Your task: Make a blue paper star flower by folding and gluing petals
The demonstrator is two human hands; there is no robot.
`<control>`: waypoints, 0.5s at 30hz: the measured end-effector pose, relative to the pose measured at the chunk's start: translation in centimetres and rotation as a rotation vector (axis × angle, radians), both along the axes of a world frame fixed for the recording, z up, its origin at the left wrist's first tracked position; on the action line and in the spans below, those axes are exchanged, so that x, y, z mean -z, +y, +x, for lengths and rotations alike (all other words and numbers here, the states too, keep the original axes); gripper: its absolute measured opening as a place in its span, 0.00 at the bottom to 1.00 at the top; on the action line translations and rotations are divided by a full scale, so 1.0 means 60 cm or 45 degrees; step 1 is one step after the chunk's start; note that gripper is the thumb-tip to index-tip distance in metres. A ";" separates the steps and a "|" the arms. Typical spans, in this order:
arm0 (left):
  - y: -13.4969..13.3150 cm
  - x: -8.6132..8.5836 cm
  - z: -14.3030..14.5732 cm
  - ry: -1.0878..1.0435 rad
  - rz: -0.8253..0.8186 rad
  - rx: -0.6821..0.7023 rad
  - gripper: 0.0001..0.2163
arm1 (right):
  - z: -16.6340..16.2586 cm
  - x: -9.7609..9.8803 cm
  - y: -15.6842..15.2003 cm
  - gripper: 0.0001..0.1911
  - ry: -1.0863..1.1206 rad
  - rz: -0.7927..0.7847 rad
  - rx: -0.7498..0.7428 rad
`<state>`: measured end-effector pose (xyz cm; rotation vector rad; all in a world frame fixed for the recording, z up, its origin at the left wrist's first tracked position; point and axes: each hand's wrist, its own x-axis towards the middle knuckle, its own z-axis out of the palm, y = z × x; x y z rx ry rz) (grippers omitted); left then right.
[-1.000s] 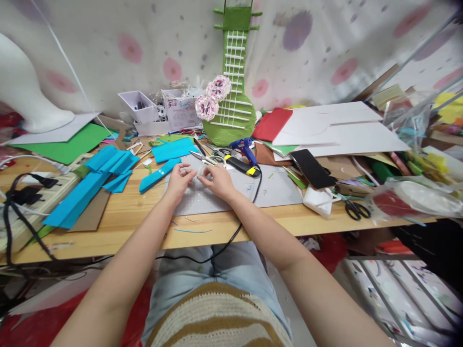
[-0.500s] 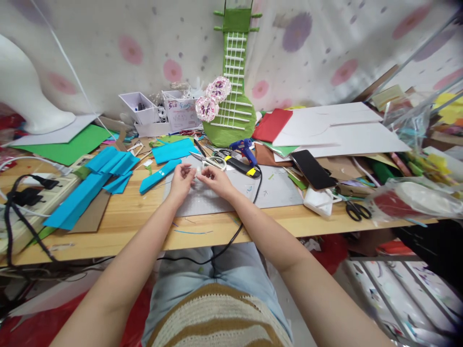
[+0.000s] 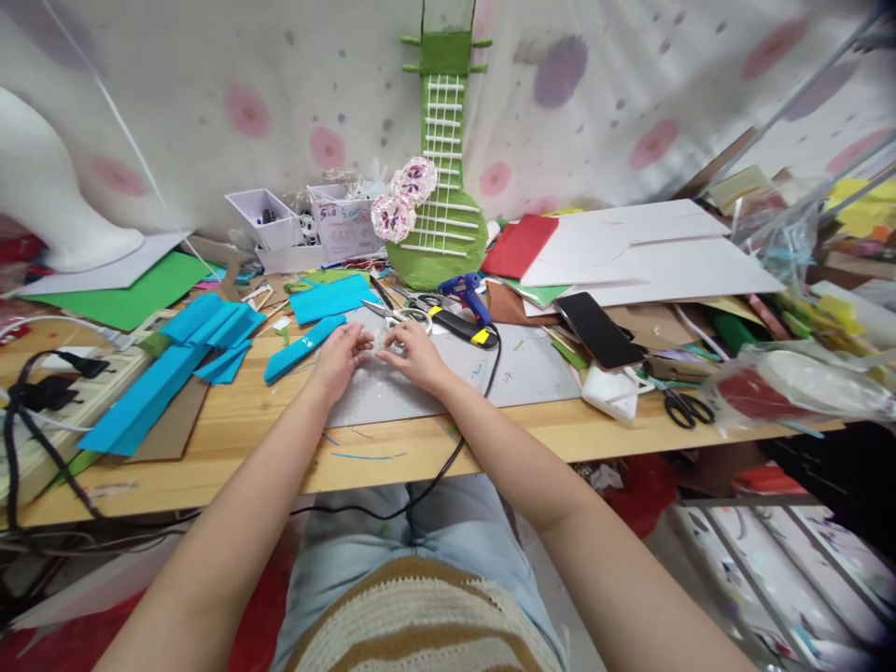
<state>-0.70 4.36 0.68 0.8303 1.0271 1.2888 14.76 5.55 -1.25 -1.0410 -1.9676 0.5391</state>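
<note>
My left hand (image 3: 342,357) and my right hand (image 3: 414,353) face each other low over the grey cutting mat (image 3: 536,373). Their fingers are bent, and thumb and fingertips come together on each. Between the fingertips shows a small whitish, see-through bit (image 3: 380,343), too small to name. Just beyond my right hand lie scissors with pale handles (image 3: 410,320). A black-and-yellow utility knife (image 3: 460,326) and a blue glue gun (image 3: 468,295) are farther right. Left of my left hand rests a folded blue paper strip (image 3: 304,349).
A green paper guitar (image 3: 441,252) with two pink-white flowers stands at the back. Blue paper pieces (image 3: 147,397) and a power strip (image 3: 91,383) lie left. A phone (image 3: 599,329), black scissors (image 3: 688,408) and white boards (image 3: 700,266) are right. The glue gun's black cable (image 3: 458,448) crosses the table edge.
My fingertips have moved slightly apart, and the whitish bit shows more between them. The whole view has shifted a little; the things on the table stay where they were.
</note>
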 end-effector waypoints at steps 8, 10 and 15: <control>-0.003 0.003 0.004 0.155 0.067 -0.035 0.19 | 0.000 -0.002 -0.003 0.07 -0.081 0.065 -0.002; -0.002 0.001 0.007 0.181 0.037 0.010 0.20 | 0.000 -0.004 -0.005 0.07 -0.106 0.082 -0.008; -0.003 -0.007 0.001 0.309 0.211 -0.165 0.16 | 0.001 -0.006 -0.006 0.08 -0.130 0.066 0.009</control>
